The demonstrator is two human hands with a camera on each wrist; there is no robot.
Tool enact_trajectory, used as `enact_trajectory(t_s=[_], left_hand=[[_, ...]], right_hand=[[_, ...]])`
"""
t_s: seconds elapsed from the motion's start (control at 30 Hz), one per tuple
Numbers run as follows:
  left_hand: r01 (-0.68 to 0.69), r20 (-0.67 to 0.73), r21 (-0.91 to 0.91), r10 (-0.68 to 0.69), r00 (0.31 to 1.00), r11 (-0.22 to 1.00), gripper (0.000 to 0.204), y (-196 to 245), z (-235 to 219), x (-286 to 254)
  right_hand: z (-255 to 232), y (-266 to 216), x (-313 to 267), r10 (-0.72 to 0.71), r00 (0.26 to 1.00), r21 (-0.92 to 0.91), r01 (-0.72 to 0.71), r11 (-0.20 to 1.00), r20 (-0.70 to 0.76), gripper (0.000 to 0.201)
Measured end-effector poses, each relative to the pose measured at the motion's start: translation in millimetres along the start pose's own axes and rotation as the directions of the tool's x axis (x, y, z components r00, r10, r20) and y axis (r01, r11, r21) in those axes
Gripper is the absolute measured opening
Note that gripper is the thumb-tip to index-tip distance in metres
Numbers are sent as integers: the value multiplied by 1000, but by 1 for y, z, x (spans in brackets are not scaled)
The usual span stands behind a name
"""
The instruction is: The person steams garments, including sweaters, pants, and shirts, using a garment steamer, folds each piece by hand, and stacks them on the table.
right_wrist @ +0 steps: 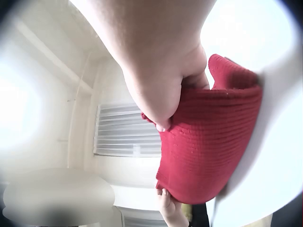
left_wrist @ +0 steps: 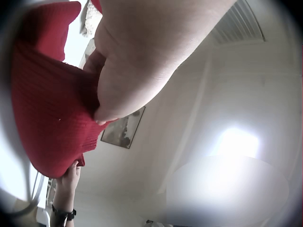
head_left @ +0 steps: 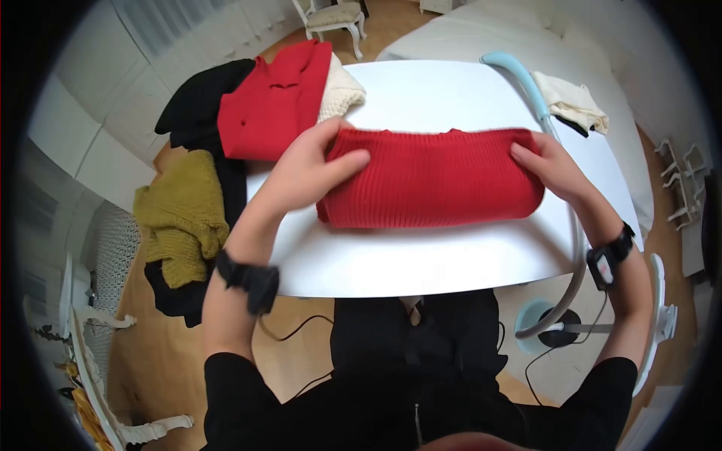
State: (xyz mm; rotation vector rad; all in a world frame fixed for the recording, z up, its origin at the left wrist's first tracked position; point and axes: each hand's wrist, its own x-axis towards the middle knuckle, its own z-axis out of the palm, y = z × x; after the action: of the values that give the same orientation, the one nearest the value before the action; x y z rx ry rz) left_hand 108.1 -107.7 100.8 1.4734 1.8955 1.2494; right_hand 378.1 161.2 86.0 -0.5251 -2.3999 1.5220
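Both hands hold a folded red ribbed knit garment (head_left: 440, 180) over the white table (head_left: 361, 263). At its left end my left hand (head_left: 320, 167) grips the fabric, thumb on the near face and fingers hidden behind. My right hand (head_left: 553, 167) pinches the other end the same way. Seen from the left wrist, the knit (left_wrist: 52, 104) bends in a broad curve below the thumb. The right wrist view shows the ribbed fabric (right_wrist: 208, 142) folded over, with an open fold toward the table.
Left of the table's middle lie another red garment (head_left: 267, 113), a black garment (head_left: 199, 98) and a cream knit (head_left: 342, 90). An olive knit (head_left: 184, 203) hangs at the left edge. A light blue curved handle with a hose (head_left: 519, 75) stands at right, beside folded cream cloth (head_left: 568, 101).
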Motion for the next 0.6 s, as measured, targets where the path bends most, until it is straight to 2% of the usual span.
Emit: enact_trajectory(t_s=[0.03, 0.07, 0.1, 0.13, 0.17, 0.2, 0.23, 0.27, 0.3, 0.37, 0.4, 0.43, 0.53, 0.6], left_hand=[[44, -69, 66, -39, 997, 997, 33, -9, 2, 17], [41, -74, 66, -36, 997, 997, 33, -24, 4, 33], [87, -168, 188, -56, 984, 978, 33, -42, 8, 47], [142, -262, 302, -61, 963, 943, 34, -61, 13, 55], [11, -360, 532, 214, 908, 847, 41, -82, 24, 53], [-18, -348, 577, 265, 899, 817, 44, -69, 32, 44], [-47, -330, 624, 317, 889, 780, 46, -55, 42, 36], [-191, -225, 611, 400, 889, 768, 48, -55, 50, 30], [-167, -84, 678, 301, 950, 716, 50, -40, 60, 18], [-142, 72, 779, 139, 988, 611, 54, -42, 74, 9], [-86, 95, 802, 14, 995, 591, 57, -52, 77, 11], [-85, 97, 804, 11, 995, 588, 57, -59, 78, 11], [-106, 106, 823, 32, 994, 558, 58, -65, 78, 11], [-87, 98, 800, 13, 995, 594, 58, -67, 72, 11]], right_hand=[[-1, 2, 17, 12, 998, -71, -16, 997, -55, 36], [0, 4, 31, 55, 994, -117, -66, 991, -96, 41], [3, 7, 41, 54, 994, -121, -65, 991, -94, 41], [6, 11, 50, 84, 975, -311, -146, 939, -204, 44], [9, 18, 57, 86, 944, -479, -238, 845, -318, 48], [13, 37, 58, -182, 936, -637, -56, 769, -302, 57], [26, 30, 50, -422, 877, -818, 59, 572, -231, 60], [40, 11, 41, -470, 871, -819, 161, 551, -145, 58], [53, -6, 33, -504, 862, -805, 260, 534, -57, 56], [73, -8, 31, -492, 854, -821, 399, 409, 170, 51], [78, -5, 36, -375, 894, -810, 402, 428, 245, 51], [78, 6, 41, -377, 893, -807, 403, 432, 244, 51], [75, 22, 54, -104, 922, -772, 371, 516, 374, 55], [74, 25, 57, -126, 913, -755, 393, 524, 388, 56]])
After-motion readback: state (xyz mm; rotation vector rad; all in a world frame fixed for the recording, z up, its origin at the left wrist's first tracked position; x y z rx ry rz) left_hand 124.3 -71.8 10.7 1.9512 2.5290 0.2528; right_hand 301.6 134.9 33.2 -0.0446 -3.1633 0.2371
